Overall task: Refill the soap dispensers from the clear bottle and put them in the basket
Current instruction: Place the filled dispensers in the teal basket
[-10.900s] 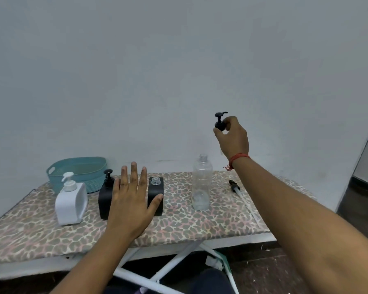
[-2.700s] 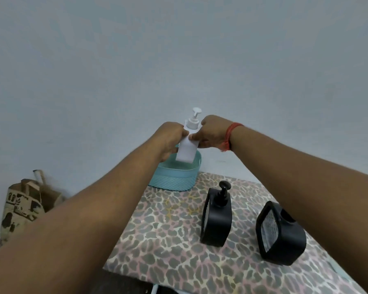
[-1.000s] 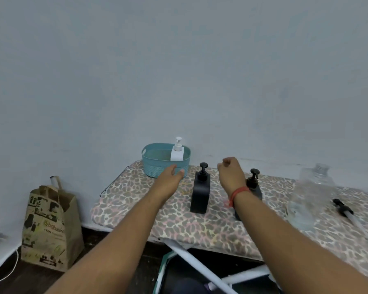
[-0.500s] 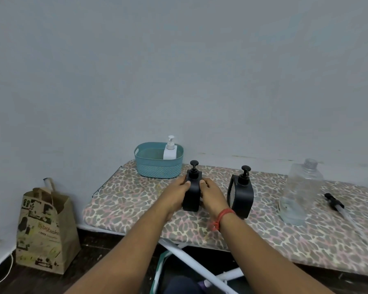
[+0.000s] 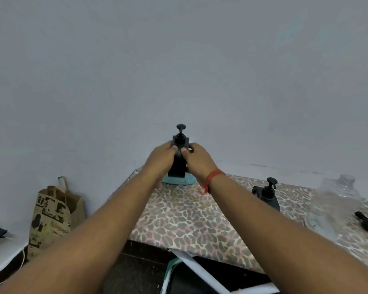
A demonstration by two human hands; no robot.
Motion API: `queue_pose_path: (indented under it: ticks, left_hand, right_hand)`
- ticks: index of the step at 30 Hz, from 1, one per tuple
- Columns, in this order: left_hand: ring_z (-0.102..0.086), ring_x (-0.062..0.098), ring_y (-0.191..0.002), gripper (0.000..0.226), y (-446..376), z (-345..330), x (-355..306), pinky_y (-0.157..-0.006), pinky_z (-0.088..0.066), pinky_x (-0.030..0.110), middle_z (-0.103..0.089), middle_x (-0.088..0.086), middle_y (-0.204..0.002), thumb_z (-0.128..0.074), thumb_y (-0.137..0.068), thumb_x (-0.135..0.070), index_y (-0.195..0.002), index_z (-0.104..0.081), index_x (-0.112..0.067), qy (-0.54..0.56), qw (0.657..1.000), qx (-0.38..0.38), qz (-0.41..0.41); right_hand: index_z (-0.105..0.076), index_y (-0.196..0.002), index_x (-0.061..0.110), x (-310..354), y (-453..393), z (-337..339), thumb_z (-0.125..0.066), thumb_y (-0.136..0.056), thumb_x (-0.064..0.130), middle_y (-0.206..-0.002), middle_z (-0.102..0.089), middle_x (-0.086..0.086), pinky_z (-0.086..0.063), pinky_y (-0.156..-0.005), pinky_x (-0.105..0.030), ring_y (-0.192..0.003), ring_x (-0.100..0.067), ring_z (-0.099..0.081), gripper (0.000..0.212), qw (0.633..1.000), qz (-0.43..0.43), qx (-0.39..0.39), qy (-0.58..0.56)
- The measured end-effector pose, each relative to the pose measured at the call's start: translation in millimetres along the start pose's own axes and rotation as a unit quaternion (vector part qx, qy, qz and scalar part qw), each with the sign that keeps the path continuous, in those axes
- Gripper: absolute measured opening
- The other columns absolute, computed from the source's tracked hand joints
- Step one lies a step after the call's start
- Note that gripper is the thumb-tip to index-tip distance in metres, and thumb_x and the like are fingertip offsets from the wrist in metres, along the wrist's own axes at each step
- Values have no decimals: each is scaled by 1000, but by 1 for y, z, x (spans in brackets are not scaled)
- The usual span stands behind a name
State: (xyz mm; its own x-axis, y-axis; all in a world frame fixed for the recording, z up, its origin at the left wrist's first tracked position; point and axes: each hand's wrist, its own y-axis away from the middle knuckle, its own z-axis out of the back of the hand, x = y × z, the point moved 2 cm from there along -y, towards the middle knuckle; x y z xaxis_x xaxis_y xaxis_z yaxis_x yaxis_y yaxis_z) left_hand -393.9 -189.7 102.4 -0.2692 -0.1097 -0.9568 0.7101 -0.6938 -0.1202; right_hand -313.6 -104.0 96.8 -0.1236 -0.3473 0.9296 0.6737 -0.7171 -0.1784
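A black soap dispenser (image 5: 178,164) is lifted off the table, upright, above the teal basket (image 5: 179,181). My left hand (image 5: 163,157) grips its left side and my right hand (image 5: 197,159) grips its right side. Only the basket's lower wall shows below my hands; the white dispenser in it is hidden. A second black dispenser (image 5: 269,196) stands on the table to the right. The clear bottle (image 5: 336,203), uncapped, stands at the far right.
The table has a leopard-print cover (image 5: 200,217) and stands against a grey wall. A loose black pump with its tube (image 5: 366,223) lies at the right edge. A brown paper bag (image 5: 53,213) sits on the floor left of the table.
Both hands have lifted the black dispenser from the table and carried it away from me, over the basket. The view has shifted so the basket is now mostly covered.
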Motion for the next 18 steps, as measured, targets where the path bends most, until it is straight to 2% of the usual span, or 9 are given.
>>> queue_pose_path:
  ticks: [3,5,7,9,12,15,17,18]
  left_hand:
    - [-65,27,-113,32,-31,22,-14,-105,-51,51,-71,7,-120,-43,-103,-18,-119,-69,-27,7,1000,-22,-9]
    - [-67,27,-111,31,-53,31,-17,-104,-52,51,-72,8,-117,-44,-102,-17,-116,-70,-27,15,1000,-27,1]
    - [-68,28,-109,30,-72,35,-15,-102,-54,50,-72,9,-115,-44,-102,-17,-115,-70,-25,27,999,-24,16]
    - [-69,28,-108,27,-91,36,-9,-99,-56,48,-73,11,-113,-45,-103,-17,-113,-69,-23,40,999,-16,34]
    - [-69,28,-108,24,-115,30,5,-100,-55,48,-72,12,-112,-45,-104,-16,-107,-68,-23,46,997,-7,58]
    - [-69,30,-107,25,-133,22,25,-101,-55,51,-73,15,-111,-45,-102,-12,-112,-69,-12,33,996,2,78]
    - [-68,35,-110,27,-139,17,38,-102,-54,54,-71,20,-114,-46,-100,-8,-115,-67,-4,20,995,10,94]
    - [-67,37,-112,27,-142,14,44,-103,-53,56,-71,22,-116,-46,-99,-7,-116,-66,-3,15,995,14,102]
  right_hand:
    - [-52,-116,18,27,-35,-10,-49,-100,21,-119,-64,-12,-52,-97,-51,-109,-31,-63,17,999,25,1,26]
    - [-53,-115,15,42,-59,-13,-53,-97,18,-111,-66,-12,-54,-90,-45,-103,-30,-63,19,997,33,13,70]
    - [-57,-92,11,52,-80,-13,-57,-92,13,-87,-64,-7,-54,-72,-34,-88,-27,-63,2,990,32,24,138]
    - [-53,-76,11,57,-99,-15,-61,-87,10,-72,-56,-4,-49,-66,-31,-78,-26,-58,14,980,19,36,194]
    - [-52,-84,8,51,-117,-19,-63,-87,9,-75,-52,-5,-42,-61,-28,-74,-24,-54,12,972,-4,44,231]
    - [-45,-79,11,28,-130,-29,-60,-89,6,-80,-51,-5,-33,-50,-26,-65,-17,-48,19,976,-39,36,212]
    - [-50,-96,7,12,-133,-38,-58,-93,8,-92,-53,-8,-31,-50,-25,-75,-21,-52,8,977,-50,26,208]
    - [-51,-110,4,5,-135,-42,-56,-94,8,-98,-55,-10,-32,-52,-25,-82,-23,-54,17,977,-55,24,205]
